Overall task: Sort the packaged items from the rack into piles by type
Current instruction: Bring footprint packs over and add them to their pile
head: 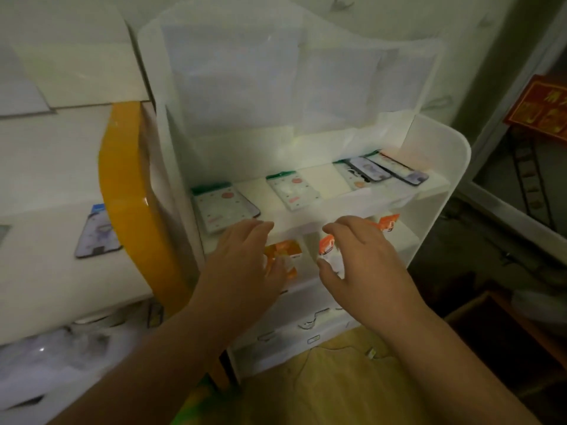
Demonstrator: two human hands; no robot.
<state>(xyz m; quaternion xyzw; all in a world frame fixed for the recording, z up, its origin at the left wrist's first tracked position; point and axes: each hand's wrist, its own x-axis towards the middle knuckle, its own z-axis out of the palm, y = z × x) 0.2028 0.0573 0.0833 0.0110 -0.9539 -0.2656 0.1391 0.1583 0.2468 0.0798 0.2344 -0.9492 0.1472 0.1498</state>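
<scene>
1. Rack [441, 167]: white, tiered, standing in dim light; its upper back panel is covered by translucent sheets whose contents cannot be made out.
2. Upper shelf: green-topped packages lie flat, one at the left [222, 207], one at the centre [293, 191], and an overlapping group at the right [380, 173] showing dark phone-shaped items. Print is too blurred to read.
3. Middle shelf: orange-and-white packages [283, 251] sit behind the hands, partly hidden; another orange one [388, 222] shows at the far right.
4. Left hand [245, 265]: fingers extended and relaxed, reaching over the middle shelf, gripping nothing visible. Whether its thumb touches the orange package cannot be told.
5. Right hand [365, 265]: fingers spread and slightly bent over an orange-and-white package [326, 245]; no closed grip is visible, and contact is unclear.
6. Lower shelf: small pale items, largely blurred and cut off by the forearms.
7. Left of rack: a yellow curved panel [129, 194] and a dark-edged packaged item [98, 231] on a white surface.
</scene>
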